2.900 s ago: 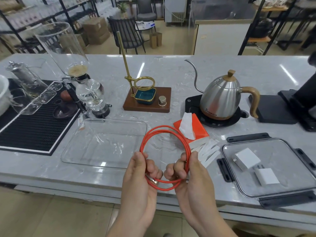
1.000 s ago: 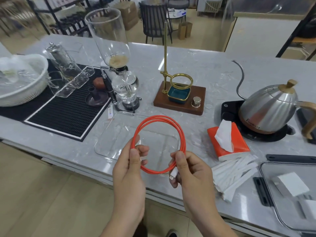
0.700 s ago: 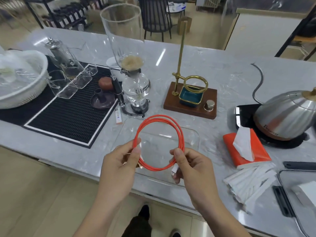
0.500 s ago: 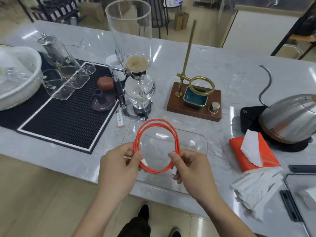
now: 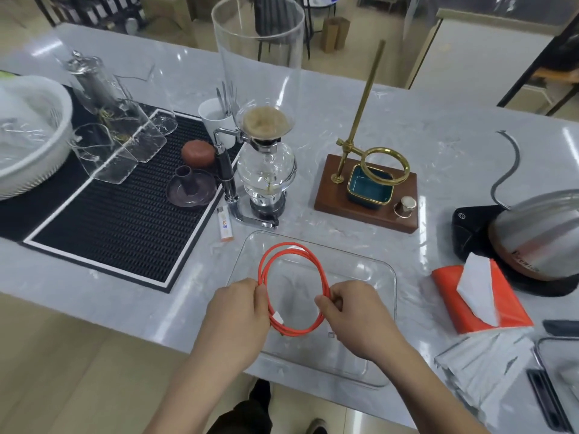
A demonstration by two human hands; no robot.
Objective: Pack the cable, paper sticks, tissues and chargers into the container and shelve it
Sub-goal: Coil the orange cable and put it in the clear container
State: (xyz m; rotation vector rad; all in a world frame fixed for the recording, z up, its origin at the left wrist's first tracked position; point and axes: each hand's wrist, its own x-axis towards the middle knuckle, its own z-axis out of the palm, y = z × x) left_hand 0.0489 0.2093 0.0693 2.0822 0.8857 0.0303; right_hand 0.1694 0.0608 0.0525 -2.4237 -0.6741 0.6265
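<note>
In the head view, both hands hold a thin orange cable wound into a round coil (image 5: 293, 286) over a clear, shallow, rectangular glass container (image 5: 380, 311) that rests on the grey marble counter (image 5: 454, 120). The left hand (image 5: 235, 321) pinches the coil's left side, its fingers curled around the strands. The right hand (image 5: 357, 317) pinches the right side in the same way, thumb and forefinger closed on the strands. Between the two grips the loop hangs above the container's floor; whether its lower arc touches the glass cannot be told. A white plug end shows just beside the left hand's fingers.

To the right of the right-hand grip, well apart, lies an orange tissue pack with a white tissue sticking up (image 5: 479, 296). Nearer the viewer from it is a heap of white paper sticks (image 5: 488, 368), blurred. At the frame's right edge is a dark-rimmed clear lid (image 5: 551, 380), only partly in view; the chargers cannot be made out.

Beyond the grips, away from the viewer, stands a glass siphon coffee maker (image 5: 266, 164), and to its right a wooden base with a brass ring stand (image 5: 369, 195). Far right sits a steel gooseneck kettle (image 5: 532, 233). Left of the left-hand grip lies a black ribbed mat (image 5: 119, 220).
</note>
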